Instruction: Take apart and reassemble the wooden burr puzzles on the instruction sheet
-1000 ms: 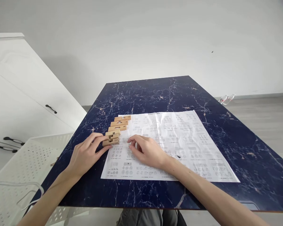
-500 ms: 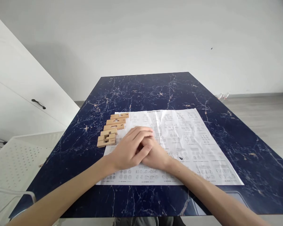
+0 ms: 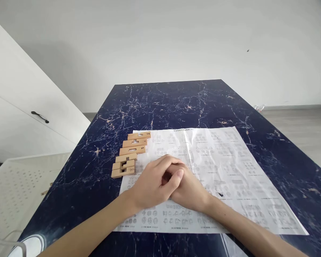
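My left hand [image 3: 153, 182] is folded over my right hand [image 3: 191, 189], its fingers wrapped across the back of it. My left thumb lies bent on top, with a dark hollow beneath it. Most of my right hand's fingers are hidden under the left. Both hands rest on a creased white sheet [image 3: 230, 167] printed with rows of small diagrams. Left of my hands, several notched wooden blocks line the sheet's left edge: three flat numbered ones, such as a block marked 2 [image 3: 140, 149], and a nearer group of blocks [image 3: 117, 166] set around a cross-shaped gap.
The dark blue marble-patterned table [image 3: 163, 103] extends back toward a pale wall [image 3: 149, 43]. A white cabinet [image 3: 21, 85] with a black handle stands left. Beside the table is a white perforated surface [image 3: 21, 182]. A white cable [image 3: 16, 244] shows at lower left.
The camera view has shifted, so the sheet, blocks and hands sit lower and slightly right in the picture. My hands stay clasped on the sheet; the blocks lie as before.
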`<act>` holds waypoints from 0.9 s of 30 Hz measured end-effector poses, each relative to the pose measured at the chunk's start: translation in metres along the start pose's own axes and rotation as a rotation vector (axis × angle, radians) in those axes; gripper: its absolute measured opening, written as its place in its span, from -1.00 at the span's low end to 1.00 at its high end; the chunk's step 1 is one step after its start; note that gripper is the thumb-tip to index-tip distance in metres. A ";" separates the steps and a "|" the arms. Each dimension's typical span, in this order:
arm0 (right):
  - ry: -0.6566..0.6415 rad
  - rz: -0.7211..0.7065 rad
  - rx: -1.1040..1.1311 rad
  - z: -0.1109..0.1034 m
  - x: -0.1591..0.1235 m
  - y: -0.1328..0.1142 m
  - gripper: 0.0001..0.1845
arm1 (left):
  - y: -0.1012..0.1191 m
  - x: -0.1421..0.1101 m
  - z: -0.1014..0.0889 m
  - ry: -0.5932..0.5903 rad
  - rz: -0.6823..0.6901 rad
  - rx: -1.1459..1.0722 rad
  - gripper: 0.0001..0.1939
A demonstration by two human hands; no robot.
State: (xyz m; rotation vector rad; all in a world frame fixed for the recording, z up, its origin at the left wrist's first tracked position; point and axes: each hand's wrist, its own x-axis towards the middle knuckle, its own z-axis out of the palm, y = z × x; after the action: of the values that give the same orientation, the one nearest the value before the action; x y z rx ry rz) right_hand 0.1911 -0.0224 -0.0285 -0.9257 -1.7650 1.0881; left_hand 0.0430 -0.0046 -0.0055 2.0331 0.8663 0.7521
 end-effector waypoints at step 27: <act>0.005 -0.015 -0.036 0.002 0.003 0.004 -0.70 | 0.003 0.002 -0.004 -0.002 -0.018 0.079 -0.72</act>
State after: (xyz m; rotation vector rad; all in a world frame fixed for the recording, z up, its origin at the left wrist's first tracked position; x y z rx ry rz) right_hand 0.1890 -0.0190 -0.0323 -0.9349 -1.7899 1.0473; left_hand 0.0424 -0.0023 -0.0009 2.0924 0.9251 0.7162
